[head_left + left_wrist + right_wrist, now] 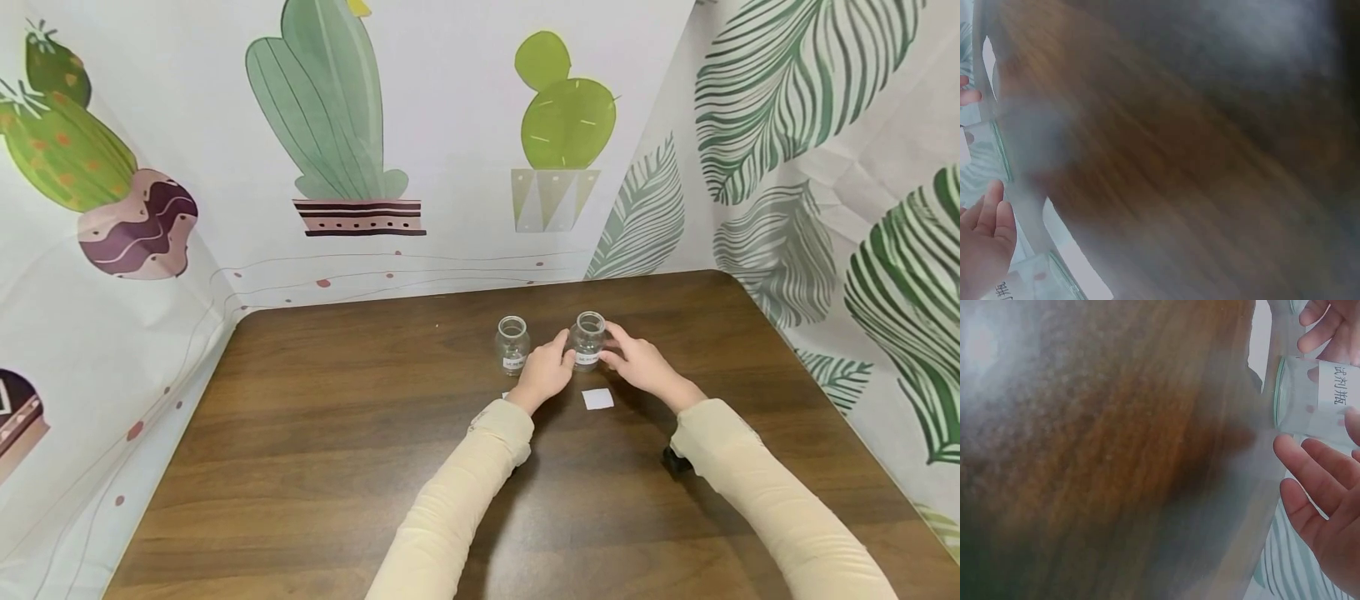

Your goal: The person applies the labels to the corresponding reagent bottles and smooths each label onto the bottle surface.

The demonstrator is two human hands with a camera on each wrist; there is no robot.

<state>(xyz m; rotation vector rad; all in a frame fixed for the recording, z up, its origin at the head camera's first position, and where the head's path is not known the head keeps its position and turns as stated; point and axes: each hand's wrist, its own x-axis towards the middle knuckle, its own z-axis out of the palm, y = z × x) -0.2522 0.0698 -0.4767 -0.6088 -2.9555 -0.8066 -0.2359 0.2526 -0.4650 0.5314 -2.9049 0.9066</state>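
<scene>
Two clear glass jars with white labels stand near the table's back edge: a left jar (513, 343) and a right jar (588, 332). My left hand (547, 372) is between them, its fingertips by the left side of the right jar. On that jar's other side is my right hand (639, 362), thumb at the front and fingers loosely spread alongside. In the right wrist view the right jar (1310, 394) shows printed label characters between the hands. My right fingers (1310, 469) are extended beside it. The left wrist view shows relaxed left fingers (991, 215); contact is hard to tell.
A white paper square (597, 399) lies in front of the right jar. Another white piece (506, 395) is mostly hidden behind my left wrist. The brown wooden table (315, 450) meets a cloth backdrop (457, 167) printed with cacti and leaves.
</scene>
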